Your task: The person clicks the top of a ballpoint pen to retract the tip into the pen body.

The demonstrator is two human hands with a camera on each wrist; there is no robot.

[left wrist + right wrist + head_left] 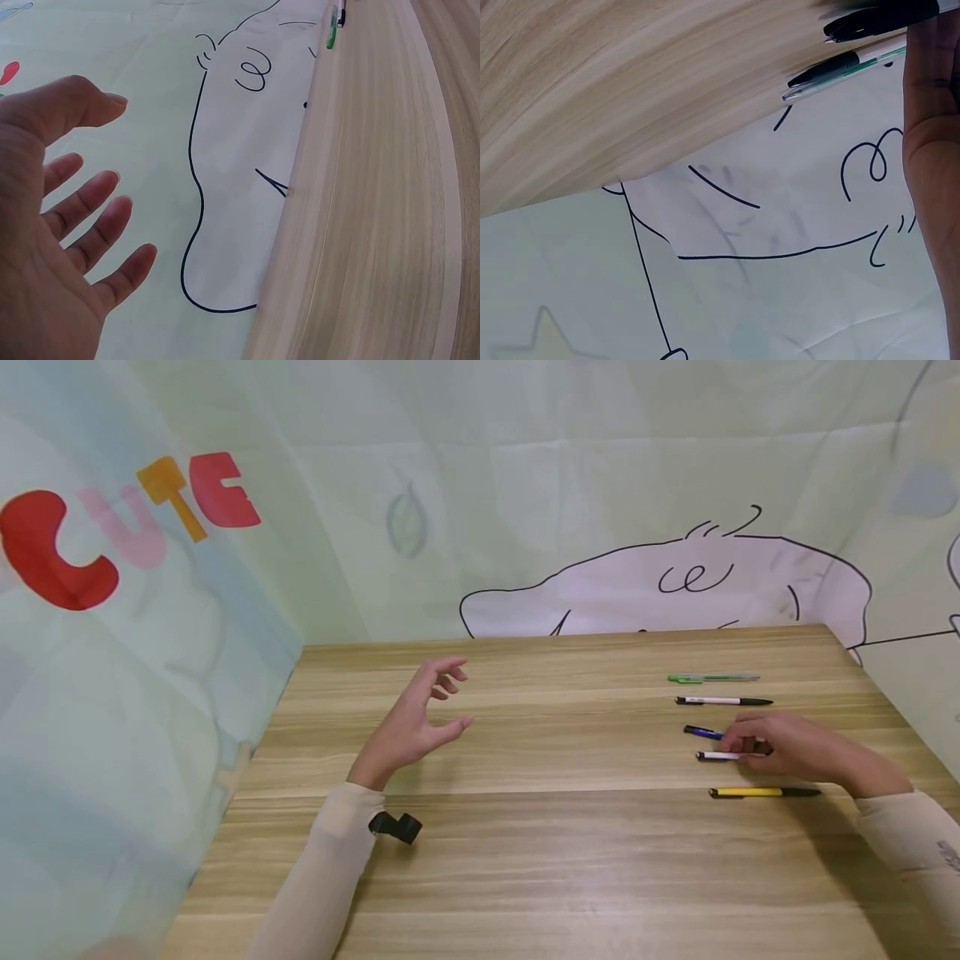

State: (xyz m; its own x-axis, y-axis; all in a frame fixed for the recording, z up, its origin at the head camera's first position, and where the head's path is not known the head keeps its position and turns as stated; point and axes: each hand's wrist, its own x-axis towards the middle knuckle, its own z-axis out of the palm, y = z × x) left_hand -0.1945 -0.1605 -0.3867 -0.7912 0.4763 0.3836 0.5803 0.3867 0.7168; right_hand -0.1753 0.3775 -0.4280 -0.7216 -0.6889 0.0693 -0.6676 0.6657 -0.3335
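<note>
My right hand (798,747) is low over the right side of the table, fingers bent, pinching a blue pen (702,732). The pen's black end shows between finger and thumb, and its middle is hidden. Just below it lies a white pen (716,757), partly covered by the thumb. In the right wrist view, a black pen tip (877,24) is beside the hand (934,165). My left hand (412,722) hovers over the left half of the table, holding nothing, thumb and fingers spread apart. The left wrist view shows the same hand (67,217) with its fingers loosely bent.
A green pen (712,677) and another white pen (720,701) lie beyond the right hand. A yellow pen (750,792) lies on its near side. The wooden table (555,860) meets a printed cloth backdrop (480,485) at its far edge.
</note>
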